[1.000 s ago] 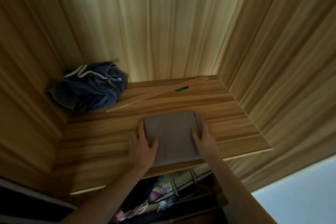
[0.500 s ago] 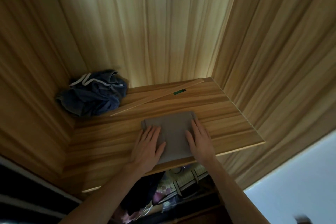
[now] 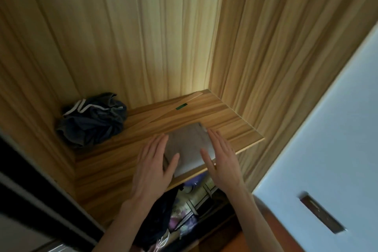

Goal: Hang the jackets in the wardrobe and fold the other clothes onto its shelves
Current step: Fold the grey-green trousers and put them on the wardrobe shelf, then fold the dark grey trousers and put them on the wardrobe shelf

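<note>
A folded grey garment (image 3: 189, 149) lies flat near the front edge of a wooden wardrobe shelf (image 3: 229, 120), between a person's two hands. The left hand (image 3: 152, 166), fingers straight and spread, covers the garment's left edge; the right hand (image 3: 222, 159), fingers straight and together, is at its right edge. Whether either palm presses the cloth cannot be told. A crumpled dark blue garment (image 3: 92, 119) sits in the shelf's back left corner, well apart. A white door (image 3: 327, 129) stands at right.
</note>
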